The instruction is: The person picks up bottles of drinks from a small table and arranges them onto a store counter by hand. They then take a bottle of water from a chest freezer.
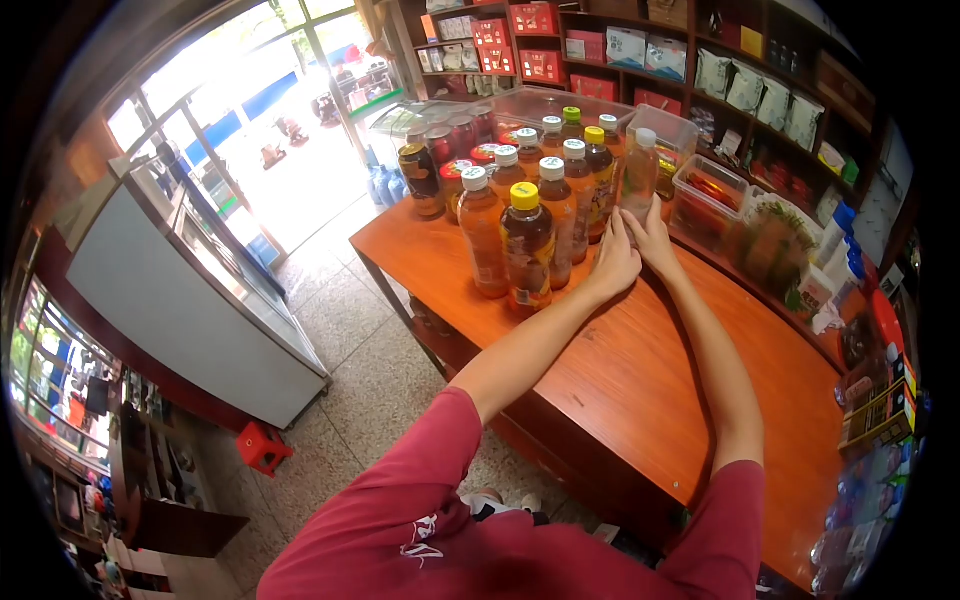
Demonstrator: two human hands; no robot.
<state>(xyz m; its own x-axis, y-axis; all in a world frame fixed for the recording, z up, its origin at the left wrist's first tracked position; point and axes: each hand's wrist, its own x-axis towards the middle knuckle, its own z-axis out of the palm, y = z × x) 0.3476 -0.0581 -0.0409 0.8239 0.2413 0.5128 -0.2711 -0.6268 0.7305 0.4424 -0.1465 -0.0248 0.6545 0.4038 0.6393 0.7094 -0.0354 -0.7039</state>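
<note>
A clear plastic bottle with a white cap [640, 165] stands upright at the far side of the wooden table. My left hand [616, 262] is at its lower left side, fingers closed against the bottle. From the right, my right hand [652, 240] grips the bottle's lower part. Just left of my hands, several drink bottles stand close together. Among them are a dark tea bottle with a yellow cap [527, 250], an orange-brown bottle with a white cap [484, 235] and another yellow-capped bottle [598, 175]. The bottle's base is partly hidden by my fingers.
Behind the bottles are cans [420, 180] and a clear plastic bin [550, 100]. Clear tubs [708, 195] line the table's right edge. Shelves with red boxes [535, 18] stand at the back. A white refrigerator [190, 300] and a red stool [263, 447] are to the left.
</note>
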